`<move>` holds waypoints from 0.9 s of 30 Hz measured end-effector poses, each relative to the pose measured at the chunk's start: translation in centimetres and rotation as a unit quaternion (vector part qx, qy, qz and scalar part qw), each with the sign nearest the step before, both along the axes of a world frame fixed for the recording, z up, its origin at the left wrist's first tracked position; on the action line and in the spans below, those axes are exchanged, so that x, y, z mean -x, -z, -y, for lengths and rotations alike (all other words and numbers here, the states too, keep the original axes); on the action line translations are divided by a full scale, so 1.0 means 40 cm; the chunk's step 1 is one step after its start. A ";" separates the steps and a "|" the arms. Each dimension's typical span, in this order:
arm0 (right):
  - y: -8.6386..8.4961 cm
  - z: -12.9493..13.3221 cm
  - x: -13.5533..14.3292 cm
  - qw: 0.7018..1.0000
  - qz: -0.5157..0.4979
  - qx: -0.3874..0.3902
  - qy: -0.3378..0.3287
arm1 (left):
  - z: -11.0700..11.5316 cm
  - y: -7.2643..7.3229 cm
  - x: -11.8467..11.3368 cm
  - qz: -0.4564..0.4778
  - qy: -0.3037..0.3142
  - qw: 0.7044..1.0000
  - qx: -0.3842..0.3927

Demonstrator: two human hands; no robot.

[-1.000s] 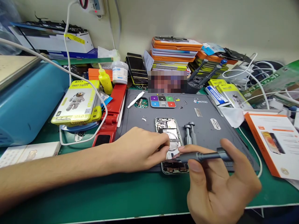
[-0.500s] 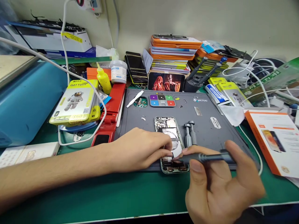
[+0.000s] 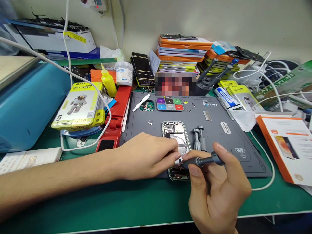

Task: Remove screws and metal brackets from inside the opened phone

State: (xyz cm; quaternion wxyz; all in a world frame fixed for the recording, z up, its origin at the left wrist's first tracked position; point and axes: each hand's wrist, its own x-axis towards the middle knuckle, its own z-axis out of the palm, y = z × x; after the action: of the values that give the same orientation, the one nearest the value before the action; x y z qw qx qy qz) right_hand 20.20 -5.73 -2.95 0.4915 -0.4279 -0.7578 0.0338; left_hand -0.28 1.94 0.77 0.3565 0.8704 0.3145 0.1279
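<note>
Our left hand (image 3: 149, 156) curls over the opened metal-rimmed phone (image 3: 179, 127) at the smooth grey mat's (image 3: 214, 133) front edge, its gap and hold unclear; our right hand (image 3: 219, 185) closes round a dark cylindrical screwdriver (image 3: 207, 160), flat mat beyond.

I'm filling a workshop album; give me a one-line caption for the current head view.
Left hand at an opened phone on a grey mat, right hand holding a screwdriver over it.

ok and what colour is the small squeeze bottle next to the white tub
The small squeeze bottle is bright yellow, clearest in the head view.
</note>
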 end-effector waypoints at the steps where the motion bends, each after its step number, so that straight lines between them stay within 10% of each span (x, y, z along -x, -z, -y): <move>1: 0.000 0.001 0.000 1.000 0.003 -0.004 0.003 | 0.001 0.001 0.000 -0.001 -0.001 1.000 -0.002; 11: -0.009 0.001 -0.002 0.994 -0.035 0.000 -0.101 | 0.002 0.002 -0.004 -0.016 -0.006 1.000 -0.005; 27: 0.001 0.003 0.001 1.000 0.006 0.004 -0.012 | 0.001 0.004 -0.001 -0.012 0.000 1.000 -0.008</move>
State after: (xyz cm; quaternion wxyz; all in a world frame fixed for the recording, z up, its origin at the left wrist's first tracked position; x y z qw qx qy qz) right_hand 20.14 -5.86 -3.00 0.4850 -0.4207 -0.7656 0.0401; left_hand -0.25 1.92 0.62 0.3456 0.8747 0.3179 0.1200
